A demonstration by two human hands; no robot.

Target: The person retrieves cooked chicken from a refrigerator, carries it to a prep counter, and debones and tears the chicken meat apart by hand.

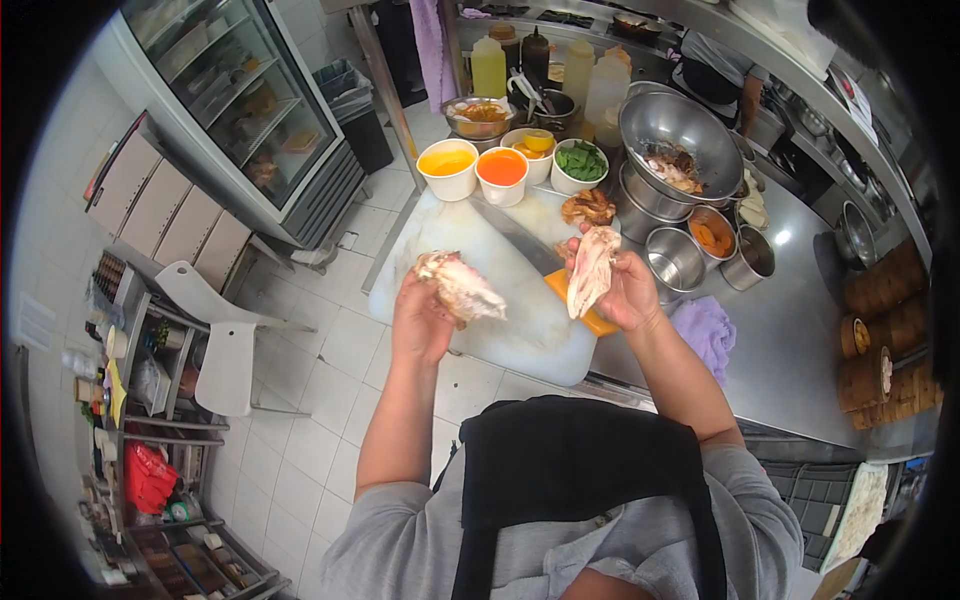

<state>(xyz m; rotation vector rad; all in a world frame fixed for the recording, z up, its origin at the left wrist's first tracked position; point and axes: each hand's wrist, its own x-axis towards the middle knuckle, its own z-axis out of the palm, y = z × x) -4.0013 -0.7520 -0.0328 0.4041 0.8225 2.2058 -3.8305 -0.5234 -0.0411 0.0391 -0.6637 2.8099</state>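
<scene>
My left hand [422,322] grips a piece of cooked chicken [462,287], pale and ragged with some browned skin, above the left part of the white cutting board [545,355]. A second piece, pale chicken meat [596,268], is in my right hand [636,292], its narrow end pointing down. The two pieces are apart. Under my right hand lies a knife [515,235] with a wide blade and a yellow-orange handle [583,304], flat on the board. Browned chicken [588,207] sits at the board's far right edge.
Tubs of yellow sauce [447,168], orange sauce [501,174] and green leaves [579,165] line the board's back. A large metal bowl [682,140] with meat scraps stands on pots at right. A purple cloth [706,335] lies nearby. Another person [715,70] stands behind the counter.
</scene>
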